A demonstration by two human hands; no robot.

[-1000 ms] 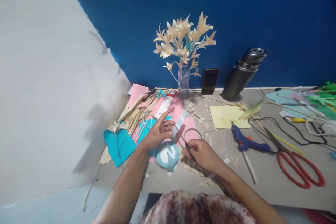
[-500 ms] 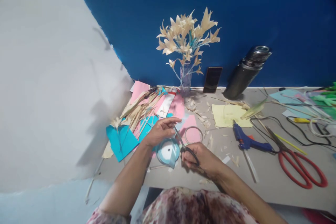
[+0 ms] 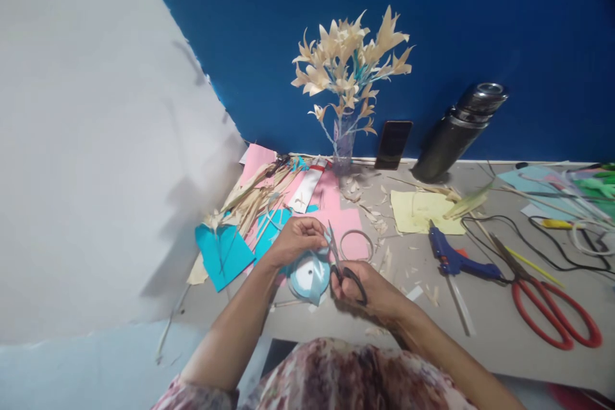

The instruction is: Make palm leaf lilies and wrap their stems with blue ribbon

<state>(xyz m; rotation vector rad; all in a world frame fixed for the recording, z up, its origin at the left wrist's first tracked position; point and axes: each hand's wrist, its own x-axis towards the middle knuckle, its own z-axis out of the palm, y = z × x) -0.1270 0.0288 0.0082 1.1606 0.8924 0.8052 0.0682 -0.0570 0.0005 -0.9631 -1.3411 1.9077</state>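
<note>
My left hand [image 3: 298, 242] has its fingers curled in a pinch on a light blue ribbon [image 3: 325, 247], a short bit of which shows at the fingertips. Below it lies a ribbon roll [image 3: 303, 274] with a white centre, its blue band reaching up towards that hand. Small scissors [image 3: 353, 282] with dark handles are in my right hand [image 3: 369, 291], fingers in the loops. Their blades point up and away, right beside the ribbon and my left fingertips; whether they touch the ribbon I cannot tell. Under both hands are pink sheets [image 3: 348, 221] and a tape ring [image 3: 356, 245].
Dried husks [image 3: 250, 195] and blue sheets [image 3: 223, 257] lie left. Behind stand a vase [image 3: 343, 141] of pale husk flowers, a phone [image 3: 394, 144] and a dark flask [image 3: 454, 134]. To the right are a yellow sheet [image 3: 418, 210], a corded glue gun [image 3: 449, 255] and red-handled scissors [image 3: 541, 298].
My left hand's outstretched fingers have curled in, and light blue ribbon now shows at their tips. The small scissors have turned more upright in my right hand. The view has shifted slightly.
</note>
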